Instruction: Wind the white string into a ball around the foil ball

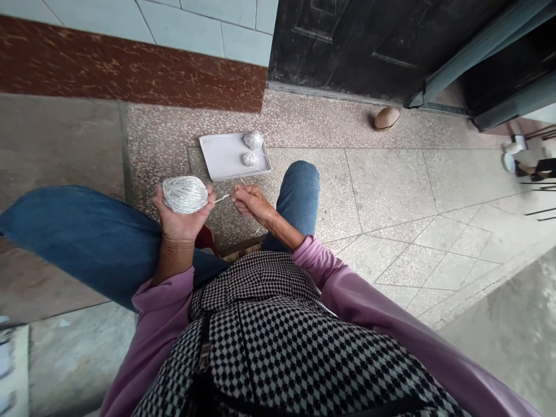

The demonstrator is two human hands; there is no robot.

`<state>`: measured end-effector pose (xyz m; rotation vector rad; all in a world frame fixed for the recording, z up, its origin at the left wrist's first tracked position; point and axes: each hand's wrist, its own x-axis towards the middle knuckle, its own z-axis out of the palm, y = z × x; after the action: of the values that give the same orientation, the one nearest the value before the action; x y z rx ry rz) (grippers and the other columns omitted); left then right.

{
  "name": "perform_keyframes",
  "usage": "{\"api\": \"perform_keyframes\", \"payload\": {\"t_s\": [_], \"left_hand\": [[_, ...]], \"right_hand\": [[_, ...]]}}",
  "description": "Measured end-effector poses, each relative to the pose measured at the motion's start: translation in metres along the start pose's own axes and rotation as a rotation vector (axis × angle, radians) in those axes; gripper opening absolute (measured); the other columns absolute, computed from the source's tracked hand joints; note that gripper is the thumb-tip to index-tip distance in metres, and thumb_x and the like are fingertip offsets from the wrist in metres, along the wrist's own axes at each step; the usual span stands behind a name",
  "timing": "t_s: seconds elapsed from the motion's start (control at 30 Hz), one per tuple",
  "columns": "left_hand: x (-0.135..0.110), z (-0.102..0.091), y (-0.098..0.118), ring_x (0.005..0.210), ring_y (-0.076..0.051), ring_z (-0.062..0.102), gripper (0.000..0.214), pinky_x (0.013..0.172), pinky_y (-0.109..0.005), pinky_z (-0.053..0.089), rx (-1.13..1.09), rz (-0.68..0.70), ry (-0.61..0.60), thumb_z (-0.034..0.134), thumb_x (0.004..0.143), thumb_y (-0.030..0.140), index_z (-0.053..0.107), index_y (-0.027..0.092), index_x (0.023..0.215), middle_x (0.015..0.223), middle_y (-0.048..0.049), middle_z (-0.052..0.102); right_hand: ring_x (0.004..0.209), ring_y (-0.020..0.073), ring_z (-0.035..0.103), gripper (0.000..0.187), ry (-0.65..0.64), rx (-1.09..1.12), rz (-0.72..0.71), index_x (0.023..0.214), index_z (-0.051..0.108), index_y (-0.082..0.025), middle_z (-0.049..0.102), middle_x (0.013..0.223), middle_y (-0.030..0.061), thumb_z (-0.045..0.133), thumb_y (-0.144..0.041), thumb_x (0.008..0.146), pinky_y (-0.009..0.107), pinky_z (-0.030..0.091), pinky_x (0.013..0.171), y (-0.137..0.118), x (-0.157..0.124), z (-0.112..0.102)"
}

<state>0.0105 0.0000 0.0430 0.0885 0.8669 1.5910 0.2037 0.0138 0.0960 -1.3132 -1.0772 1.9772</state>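
A large ball of white yarn rests in my left hand, with the fingers curled around its sides. From the ball a short stretch of white strand runs across to my right hand, whose fingers are pinched closed on it. Just beyond my hands a white tray lies on the floor. Two smaller balls of white yarn, a farther one and a nearer one, sit at its right side. A thin strand trails over the tray's near edge toward my right hand.
My knees in blue jeans stand to either side. A round brownish object with a dark band lies on the floor near the dark door. A tiled wall with a red-brown base rises beyond the tray. Thin-legged furniture stands far right.
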Motion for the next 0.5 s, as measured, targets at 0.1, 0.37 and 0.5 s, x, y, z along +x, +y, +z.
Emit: {"api": "perform_keyframes", "payload": {"t_s": [0.1, 0.37, 0.5], "left_hand": [[-0.001, 0.002, 0.004, 0.082, -0.023, 0.063, 0.079, 0.057, -0.025, 0.051, -0.012, 0.011, -0.017, 0.091, 0.096, 0.099, 0.082, 0.021, 0.106, 0.090, -0.0072, 0.073], [0.003, 0.001, 0.009, 0.092, -0.025, 0.067, 0.081, 0.068, -0.030, 0.059, -0.027, 0.166, 0.069, 0.102, 0.080, 0.099, 0.073, 0.026, 0.102, 0.100, -0.0068, 0.074], [0.005, -0.001, 0.005, 0.095, -0.025, 0.070, 0.078, 0.070, -0.031, 0.063, -0.008, 0.194, 0.076, 0.107, 0.076, 0.092, 0.073, 0.028, 0.105, 0.106, -0.0070, 0.078]], "right_hand": [[0.061, 0.0142, 0.013, 0.048, -0.085, 0.222, 0.180, 0.089, 0.049, -0.027, 0.020, 0.071, -0.0116, 0.048, -0.016, 0.136, 0.021, 0.025, 0.053, -0.002, -0.004, 0.012], [0.111, 0.0251, 0.078, 0.021, 0.215, -0.318, -0.081, 0.102, 0.077, -0.023, 0.081, 0.100, 0.0074, 0.082, -0.017, 0.122, 0.030, 0.066, 0.093, 0.005, -0.009, -0.013], [0.128, 0.0309, 0.081, 0.015, 0.284, -0.434, -0.303, 0.115, 0.089, -0.024, 0.085, 0.112, 0.0102, 0.076, -0.020, 0.123, 0.042, 0.069, 0.117, 0.012, -0.023, -0.010]]}}
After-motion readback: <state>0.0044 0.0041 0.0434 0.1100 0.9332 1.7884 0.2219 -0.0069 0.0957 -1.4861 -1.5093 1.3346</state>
